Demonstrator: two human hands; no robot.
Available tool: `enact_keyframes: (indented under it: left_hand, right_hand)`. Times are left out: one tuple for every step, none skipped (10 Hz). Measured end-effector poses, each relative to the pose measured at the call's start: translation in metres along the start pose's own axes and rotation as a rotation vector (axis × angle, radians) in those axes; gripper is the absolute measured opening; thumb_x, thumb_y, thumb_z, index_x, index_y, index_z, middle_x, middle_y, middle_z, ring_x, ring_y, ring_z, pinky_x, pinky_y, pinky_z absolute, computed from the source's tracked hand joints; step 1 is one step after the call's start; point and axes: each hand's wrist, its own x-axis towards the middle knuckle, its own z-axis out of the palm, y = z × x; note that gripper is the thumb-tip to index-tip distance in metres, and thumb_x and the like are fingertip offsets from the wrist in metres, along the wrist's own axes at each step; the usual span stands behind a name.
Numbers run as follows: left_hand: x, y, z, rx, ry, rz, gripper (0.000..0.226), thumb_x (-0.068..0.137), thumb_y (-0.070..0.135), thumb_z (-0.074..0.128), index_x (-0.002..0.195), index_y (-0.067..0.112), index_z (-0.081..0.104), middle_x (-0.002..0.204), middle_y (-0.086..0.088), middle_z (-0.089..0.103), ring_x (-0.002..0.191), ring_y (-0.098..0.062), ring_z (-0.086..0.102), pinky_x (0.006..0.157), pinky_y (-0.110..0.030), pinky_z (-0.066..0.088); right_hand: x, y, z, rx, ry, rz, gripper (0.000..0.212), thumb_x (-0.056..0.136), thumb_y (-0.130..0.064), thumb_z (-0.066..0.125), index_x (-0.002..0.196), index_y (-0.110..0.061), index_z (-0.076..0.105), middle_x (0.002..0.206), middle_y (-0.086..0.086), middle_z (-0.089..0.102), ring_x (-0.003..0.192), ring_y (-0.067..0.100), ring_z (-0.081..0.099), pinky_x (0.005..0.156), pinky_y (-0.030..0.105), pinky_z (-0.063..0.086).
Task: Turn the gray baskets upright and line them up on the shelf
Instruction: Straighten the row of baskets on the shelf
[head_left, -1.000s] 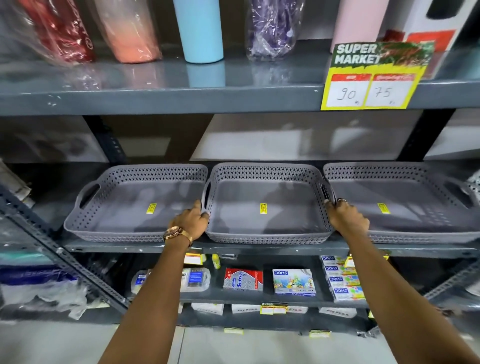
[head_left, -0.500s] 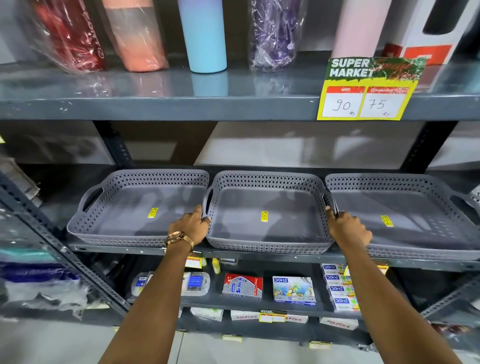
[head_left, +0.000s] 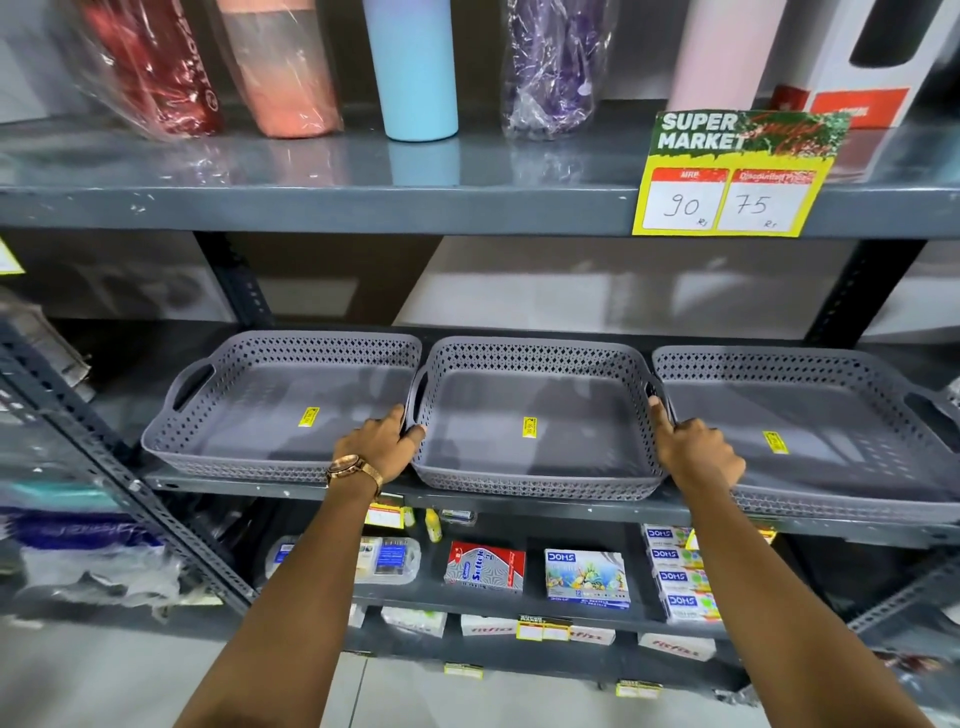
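— Where now?

— All three upright on the shelf (head_left: 519, 512), side by side: left basket (head_left: 280, 410), middle basket (head_left: 535, 421), right basket (head_left: 810, 431). Long axes left to right, handles at the ends.

— And the middle one?

— Bracketed. Left hand (head_left: 382, 447) curled on its left end by the handle, squeezed into the seam with the left basket. Right hand (head_left: 698, 452) closed at its right end, forefinger up along the rim (exact grip hidden behind the knuckles).

— Nearer hand?

— Neither; one at each end, basket straight ahead between them.

— Next?

— Probably a small push back or nudge sideways to square the front edges; right basket seems to sit slightly further forward.
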Motion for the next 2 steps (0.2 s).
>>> enact_keyframes:
  left_hand:
    - [-0.0030, 0.0009, -0.0023, -0.016, -0.002, -0.006, 0.060, 0.095, 0.054, 0.031, 0.146, 0.023, 0.031, 0.137, -0.017, 0.053, 0.121, -0.038, 0.052, 0.097, -0.043, 0.042]
    - [-0.0093, -0.0016, -0.0054, 0.007, 0.027, 0.016, 0.061, 0.095, 0.060, 0.025, 0.135, 0.019, 0.045, 0.127, -0.020, 0.059, 0.114, -0.038, 0.057, 0.092, -0.043, 0.045]
  right_hand:
    - [-0.0058, -0.0017, -0.0062, 0.027, -0.011, -0.004, 0.095, 0.085, -0.077, 0.013, 0.122, -0.003, 0.060, 0.123, 0.023, 0.062, 0.114, 0.039, 0.058, 0.089, 0.043, 0.044]
    - [-0.0152, -0.0045, -0.0122, 0.067, 0.031, -0.036, 0.090, 0.087, -0.074, 0.015, 0.126, -0.003, 0.056, 0.128, 0.025, 0.059, 0.121, 0.041, 0.052, 0.093, 0.049, 0.042]
